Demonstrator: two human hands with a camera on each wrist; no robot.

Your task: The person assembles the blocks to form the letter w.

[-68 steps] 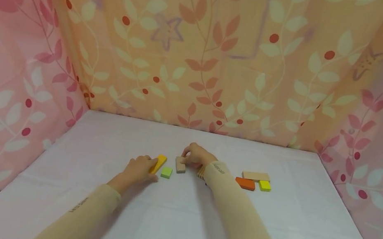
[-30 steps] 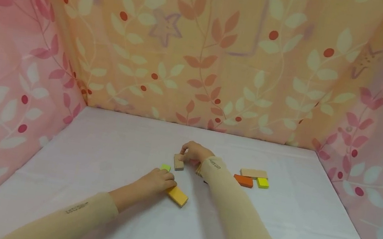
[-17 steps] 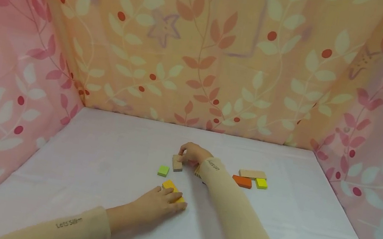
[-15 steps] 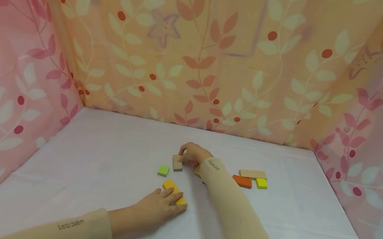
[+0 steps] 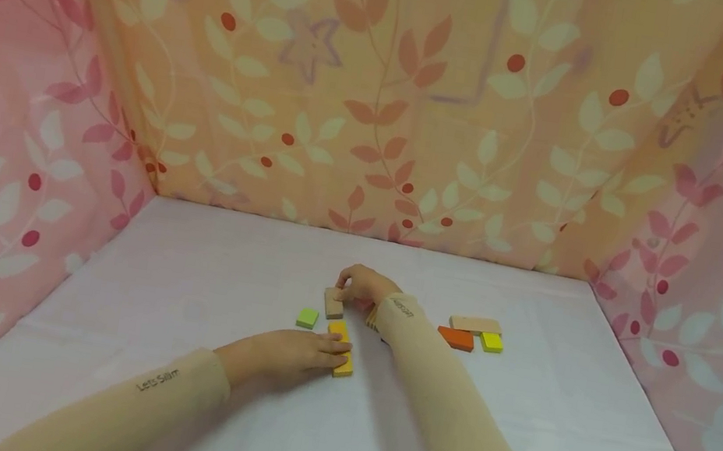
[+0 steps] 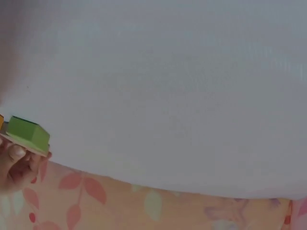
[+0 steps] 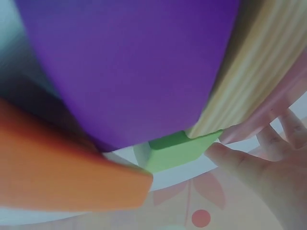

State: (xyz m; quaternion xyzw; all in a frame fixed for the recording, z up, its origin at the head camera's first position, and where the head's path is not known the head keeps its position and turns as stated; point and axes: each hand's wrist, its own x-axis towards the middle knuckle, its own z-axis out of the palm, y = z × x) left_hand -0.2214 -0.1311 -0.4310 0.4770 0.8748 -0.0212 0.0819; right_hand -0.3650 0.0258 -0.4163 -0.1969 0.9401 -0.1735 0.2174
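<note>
My left hand (image 5: 322,347) lies with straight fingers on a yellow-orange block (image 5: 339,328) flat on the white table (image 5: 194,294). The block's long side points away from me, its far end just short of a plain wooden block (image 5: 332,305). My right hand (image 5: 359,286) curls over that wooden block and grips it from behind. A small green block (image 5: 307,318) lies just left of both. In the right wrist view a purple block (image 7: 129,67), an orange block (image 7: 57,177), a wooden block (image 7: 264,62) and the green block (image 7: 177,149) fill the frame, fingers (image 7: 249,177) at right.
Right of my right forearm lie a plain wooden slab (image 5: 475,324), an orange block (image 5: 455,339) and a small yellow block (image 5: 492,342), touching one another. Leaf-patterned cloth walls (image 5: 381,102) close the table at the back and both sides. The left wrist view shows the green block (image 6: 28,133).
My left hand carried the yellow-orange block from left of the green block to the near side, laid it flat, then turned and slid it up toward the wooden block. The right hand stayed put.
</note>
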